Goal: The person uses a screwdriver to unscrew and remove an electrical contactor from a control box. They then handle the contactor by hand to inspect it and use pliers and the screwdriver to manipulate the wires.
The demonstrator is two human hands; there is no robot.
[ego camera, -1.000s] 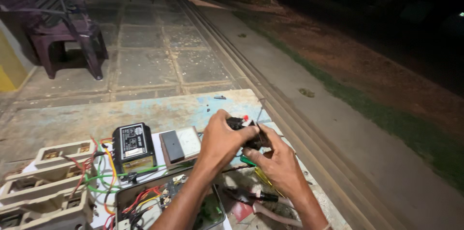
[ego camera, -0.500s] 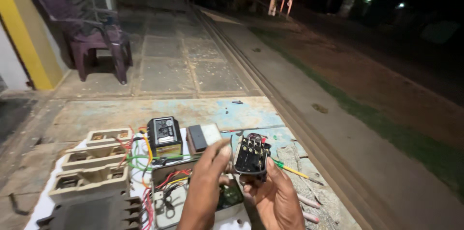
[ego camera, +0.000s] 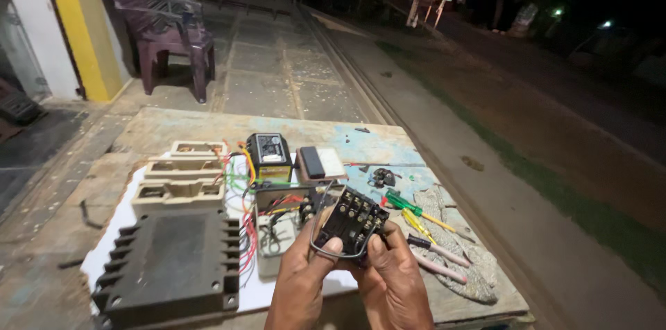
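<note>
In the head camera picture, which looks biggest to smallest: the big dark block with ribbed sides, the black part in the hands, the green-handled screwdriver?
1. Dark ribbed block, clearly the largest.
2. Black part held by both hands; its nearness to the camera may flatter it.
3. Green-handled screwdriver, the slimmest.

relay block (ego camera: 354, 220): matt black plastic | tabletop (ego camera: 180, 129): rough worn wood | rag (ego camera: 458, 261): coarse cloth

Your left hand (ego camera: 300, 281) and right hand (ego camera: 394, 281) come up from the bottom edge, side by side and nearly touching, backs toward you. Both are curled closed in a grip, thumbs raised in front (the left thumb sits slightly higher). Your wrists are bent a little inward; your forearms are cut off by the frame.
</note>
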